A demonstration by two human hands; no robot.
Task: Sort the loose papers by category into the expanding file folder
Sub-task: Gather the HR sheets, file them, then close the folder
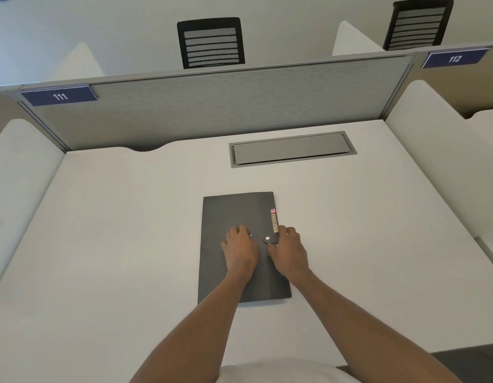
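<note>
A dark grey expanding file folder (228, 211) lies flat and closed in the middle of the white desk (129, 230), long side running away from me. A strap with a metal snap button (267, 239) crosses its right edge, next to a small coloured label (274, 221). My left hand (240, 248) rests palm down on the folder's cover, just left of the snap. My right hand (291, 251) sits at the folder's right edge, with its thumb and fingers round the strap tab. No loose papers are in view.
A grey cable hatch (292, 149) is set into the desk behind the folder. A grey partition (212, 106) with number plates 111 and 112 closes the back. White side panels (18, 167) stand at left and right. Two black mesh chairs (210, 42) stand beyond.
</note>
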